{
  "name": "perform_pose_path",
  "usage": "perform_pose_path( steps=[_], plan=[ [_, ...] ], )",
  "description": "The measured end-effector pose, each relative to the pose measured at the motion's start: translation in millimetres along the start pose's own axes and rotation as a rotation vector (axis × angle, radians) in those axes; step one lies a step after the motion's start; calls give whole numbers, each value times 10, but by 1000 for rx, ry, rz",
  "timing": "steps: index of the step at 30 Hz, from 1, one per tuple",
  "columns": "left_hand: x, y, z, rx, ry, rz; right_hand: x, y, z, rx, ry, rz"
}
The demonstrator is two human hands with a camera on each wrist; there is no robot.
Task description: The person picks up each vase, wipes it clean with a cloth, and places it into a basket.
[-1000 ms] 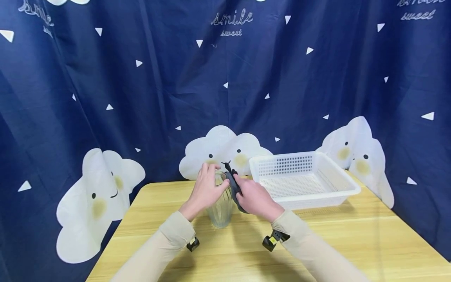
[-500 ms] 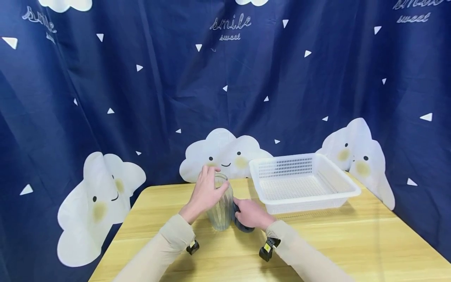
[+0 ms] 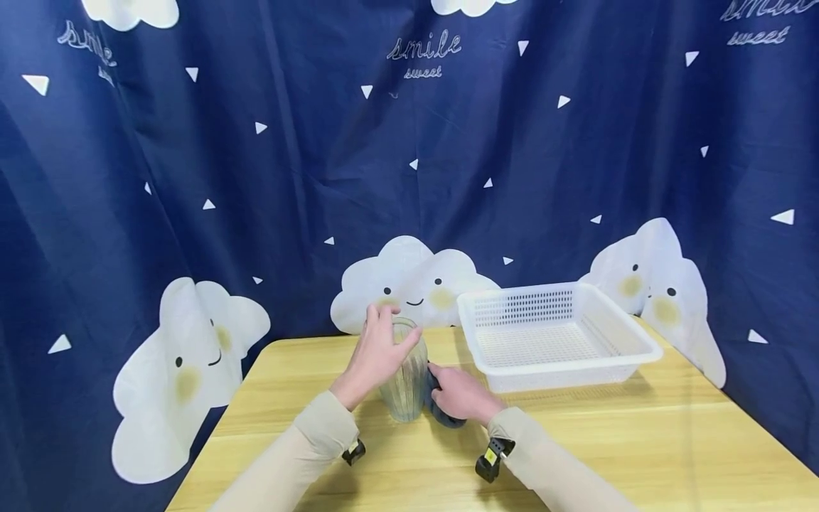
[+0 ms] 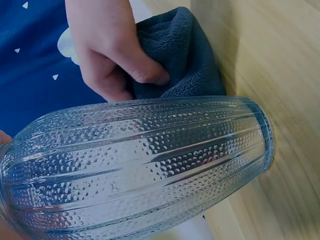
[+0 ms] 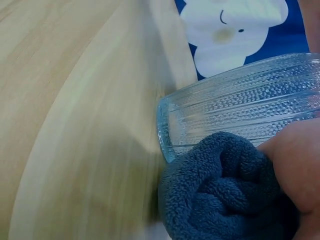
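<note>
The upper part of the ribbed, dimpled glass vase [image 4: 145, 160] is gripped by the left hand [image 3: 376, 354], thumb on the side toward the right hand [image 3: 462, 393] and fingers round the far side near the mouth. The vase is seen below the left hand, its base apparently resting on the worktop [image 3: 576, 455]; whether it is tilted slightly cannot be told. A bunched dark cloth [image 5: 210, 185] is gripped by the right hand between thumb and fingers, and is held against or just beside the vase's lower wall, on the side facing that hand. A white perforated basket [image 3: 572, 366] is placed beyond the right hand and further to its right.

The main risk is judged to lie in uneven force: if the cloth were pushed hard low on the wall while the vase is steadied only near its mouth, the narrow base could be made to slide or tip. A slip of the left hand's hold could also be caused by the smooth glass, and the vase could be dropped or chipped. If the cloth were caught beneath the base, the footing could be upset.
</note>
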State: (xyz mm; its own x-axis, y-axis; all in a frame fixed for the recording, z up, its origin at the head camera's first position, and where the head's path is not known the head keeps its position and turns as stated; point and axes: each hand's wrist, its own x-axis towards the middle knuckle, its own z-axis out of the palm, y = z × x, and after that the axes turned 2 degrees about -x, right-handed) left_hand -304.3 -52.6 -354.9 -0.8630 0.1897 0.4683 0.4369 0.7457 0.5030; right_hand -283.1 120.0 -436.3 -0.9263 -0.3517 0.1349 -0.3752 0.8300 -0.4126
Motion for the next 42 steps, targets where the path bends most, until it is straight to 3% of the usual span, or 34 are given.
perform_pose_path(
  steps=[8, 19, 26, 29, 33, 42],
  plan=[
    [-23, 43, -1, 26, 43, 26, -13, 20, -171, 63, 96, 4],
    [-8, 99, 40, 41, 20, 28, -105, -267, -571, -23, 225, 4],
    [28, 53, 76, 76, 23, 55, -106, -424, -829, -25, 376, -50],
    [41, 30, 81, 77, 37, 78, -84, -440, -793, -81, 392, -70],
    [37, 20, 80, 76, 42, 105, -56, -385, -638, -133, 348, -62],
    [13, 12, 70, 46, 14, 108, -43, -155, -148, -142, 119, -28]
  ],
)
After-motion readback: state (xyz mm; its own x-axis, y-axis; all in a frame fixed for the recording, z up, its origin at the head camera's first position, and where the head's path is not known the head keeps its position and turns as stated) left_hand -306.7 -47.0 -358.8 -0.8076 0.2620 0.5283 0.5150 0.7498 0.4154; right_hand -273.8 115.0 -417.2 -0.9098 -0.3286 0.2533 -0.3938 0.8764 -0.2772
